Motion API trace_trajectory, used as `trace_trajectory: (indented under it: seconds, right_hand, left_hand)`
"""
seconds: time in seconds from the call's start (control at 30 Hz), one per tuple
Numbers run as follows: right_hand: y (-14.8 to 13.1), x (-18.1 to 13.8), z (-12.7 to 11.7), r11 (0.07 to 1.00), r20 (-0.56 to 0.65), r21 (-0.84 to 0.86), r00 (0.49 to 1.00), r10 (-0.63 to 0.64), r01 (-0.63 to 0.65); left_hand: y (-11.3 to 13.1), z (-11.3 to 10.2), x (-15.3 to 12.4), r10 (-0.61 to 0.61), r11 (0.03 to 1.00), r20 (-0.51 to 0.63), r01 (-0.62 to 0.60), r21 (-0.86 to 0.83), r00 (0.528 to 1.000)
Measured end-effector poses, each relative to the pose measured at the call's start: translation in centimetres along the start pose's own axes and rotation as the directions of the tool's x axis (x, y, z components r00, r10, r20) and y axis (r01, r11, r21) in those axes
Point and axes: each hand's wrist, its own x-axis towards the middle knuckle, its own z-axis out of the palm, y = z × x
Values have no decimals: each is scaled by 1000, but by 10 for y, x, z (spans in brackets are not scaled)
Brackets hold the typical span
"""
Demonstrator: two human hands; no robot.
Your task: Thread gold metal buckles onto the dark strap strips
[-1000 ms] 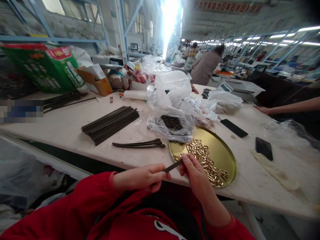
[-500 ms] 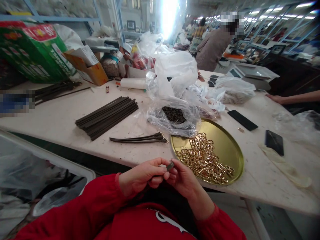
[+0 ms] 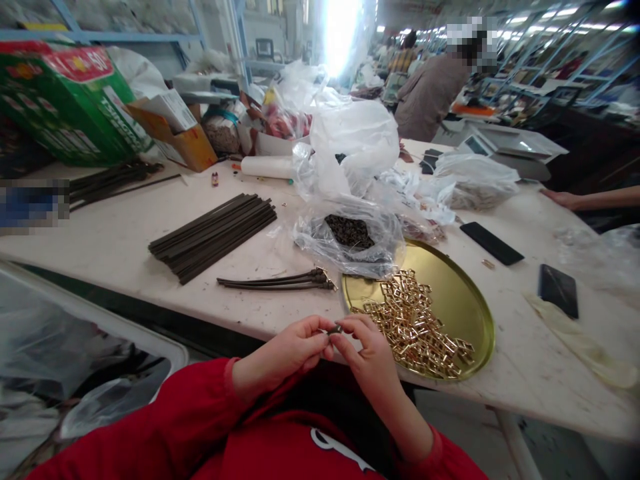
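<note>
The tip of a dark brown strap (image 3: 336,329) shows between my fingertips, just off the table's front edge. My left hand (image 3: 295,343) pinches it from one side. My right hand (image 3: 367,343) closes on the same spot from the other side, thumb and forefinger together. Most of the strap is hidden by the fingers. Beyond the hands lie several straps with gold buckles (image 3: 275,280). To the right is a round gold tray (image 3: 470,300) with a heap of gold buckles (image 3: 415,327). A clear bag of small dark pieces (image 3: 350,232) touches the tray's far rim.
A stack of flat dark straps (image 3: 213,237) lies left of centre. Behind are a white roll (image 3: 267,167), plastic bags (image 3: 355,133), an open carton (image 3: 185,147) and a green box (image 3: 70,107). Two dark phone-like slabs (image 3: 491,243) lie right. Another person's hand (image 3: 565,199) rests at the far right.
The strap tip that stood up above my fingers is now lower and mostly covered. My right hand has turned and shifted slightly, its thumb and forefinger now over the tip.
</note>
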Motion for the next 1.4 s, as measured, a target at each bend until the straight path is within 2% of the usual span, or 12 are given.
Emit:
trace_trajectory:
  seconds: [0.2,0.43,0.53,0.63,0.73,0.83,0.93,1.07,1.13,1.23,1.33,1.4]
  right_hand:
    - [-3,-2,-2,1000,150,20,989,-14,11]
    - [1,-12,-1,995,110,-87,993,-49,58]
    - [1,-17,-6,1000,24,-1,999,-32,32]
    - [-3,-22,-10,997,-63,70,998,31,-27]
    - [-10,-24,-7,928,16,313,979,206,-200]
    - [-14,-20,1,748,136,556,928,348,-362]
    - [-14,-12,6,571,230,683,876,423,-455]
    - [-10,2,11,367,360,763,822,441,-532]
    - [-7,11,12,399,358,740,819,448,-542]
    - [-3,30,6,682,203,589,896,394,-433]
    - [4,66,-11,961,-31,207,981,192,-181]
    - [13,100,-21,993,-102,-83,992,75,-84]
  left_hand:
    - [-8,-2,-3,46,974,-2,-44,224,999]
    - [-6,1,-13,4,959,12,-8,284,1000]
    - [-2,-2,-20,18,940,-25,-8,340,1000]
    - [0,-6,-29,170,851,-66,-112,513,983]
    - [-2,-6,-35,372,680,-44,-240,693,927]
    - [-5,-4,-37,435,576,-31,-252,778,900]
    - [-3,-3,-35,288,718,-40,-188,671,957]
    - [6,-6,-26,-87,980,114,65,187,990]
    - [9,-8,-19,-87,996,141,84,31,986]
    - [10,-10,-7,-57,996,85,62,-59,995]
    - [11,-16,5,-62,993,11,63,-101,998]
    - [13,-22,12,-72,989,-18,70,-127,997]
